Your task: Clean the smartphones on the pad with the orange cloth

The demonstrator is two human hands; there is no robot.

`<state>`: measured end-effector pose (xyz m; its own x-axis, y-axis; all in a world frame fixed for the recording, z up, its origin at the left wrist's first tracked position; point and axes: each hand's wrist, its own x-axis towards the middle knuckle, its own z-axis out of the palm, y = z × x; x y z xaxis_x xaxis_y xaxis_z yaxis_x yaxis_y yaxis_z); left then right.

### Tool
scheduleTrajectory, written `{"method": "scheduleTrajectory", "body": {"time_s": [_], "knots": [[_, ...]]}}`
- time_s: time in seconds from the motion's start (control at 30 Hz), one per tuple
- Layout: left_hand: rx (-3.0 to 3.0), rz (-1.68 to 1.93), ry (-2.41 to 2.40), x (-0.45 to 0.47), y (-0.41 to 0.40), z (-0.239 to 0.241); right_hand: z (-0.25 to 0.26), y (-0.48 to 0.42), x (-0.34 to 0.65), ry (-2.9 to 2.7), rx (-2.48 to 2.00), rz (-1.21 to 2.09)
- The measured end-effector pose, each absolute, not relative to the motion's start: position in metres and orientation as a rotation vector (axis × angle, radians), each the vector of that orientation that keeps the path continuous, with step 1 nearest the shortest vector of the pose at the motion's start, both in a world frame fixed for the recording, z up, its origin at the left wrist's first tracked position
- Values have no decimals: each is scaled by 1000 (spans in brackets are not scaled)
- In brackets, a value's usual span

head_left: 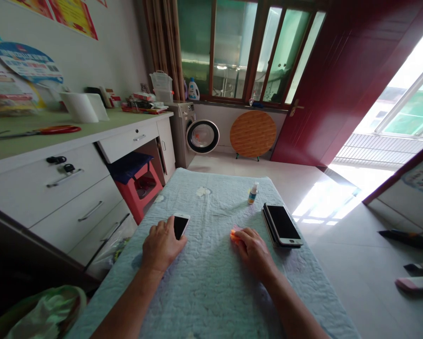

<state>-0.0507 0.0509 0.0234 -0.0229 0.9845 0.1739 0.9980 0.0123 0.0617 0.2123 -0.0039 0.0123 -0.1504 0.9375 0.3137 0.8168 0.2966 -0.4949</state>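
My left hand [162, 245] lies on a white smartphone [180, 224] with a dark screen, fingers curled over its near end, on the light blue quilted cloth [211, 282] that covers the table. My right hand [251, 247] rests on the cloth with its fingers closed over a small orange-pink thing [234, 232] that I cannot make out. Just right of that hand lies a stack of smartphones [282, 225], screens up. A small dropper bottle [252, 193] stands upright further back. A white crumpled wipe [202, 191] lies near the far end.
A white desk with drawers [73, 188] runs along the left, with red-handled scissors [56, 129] on top and a pink stool [140, 186] under it. A washing machine [197, 134] and a round folded table [252, 134] stand by the far wall. A green bag [45, 310] sits at lower left.
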Motion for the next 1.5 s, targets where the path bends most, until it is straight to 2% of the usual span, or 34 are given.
{"method": "scheduleTrajectory", "body": {"time_s": [0.27,0.47,0.83,1.1,1.37,1.5], "knots": [[-2092,-272,-2135,-49,50,25,4,-1,216,-2002,-1534,298],[-2109,-472,-2005,-48,48,27,5,-2,216,-1995,-1544,316],[-2580,-788,-1816,12,29,12,4,0,216,-2011,-1555,307],[-2760,-652,-1822,15,32,6,2,0,217,-1997,-1562,306],[-3287,-577,-1650,-22,34,21,5,0,216,-1971,-1560,343],[-3420,-604,-1730,-20,29,22,3,2,215,-1858,-1526,397]]}}
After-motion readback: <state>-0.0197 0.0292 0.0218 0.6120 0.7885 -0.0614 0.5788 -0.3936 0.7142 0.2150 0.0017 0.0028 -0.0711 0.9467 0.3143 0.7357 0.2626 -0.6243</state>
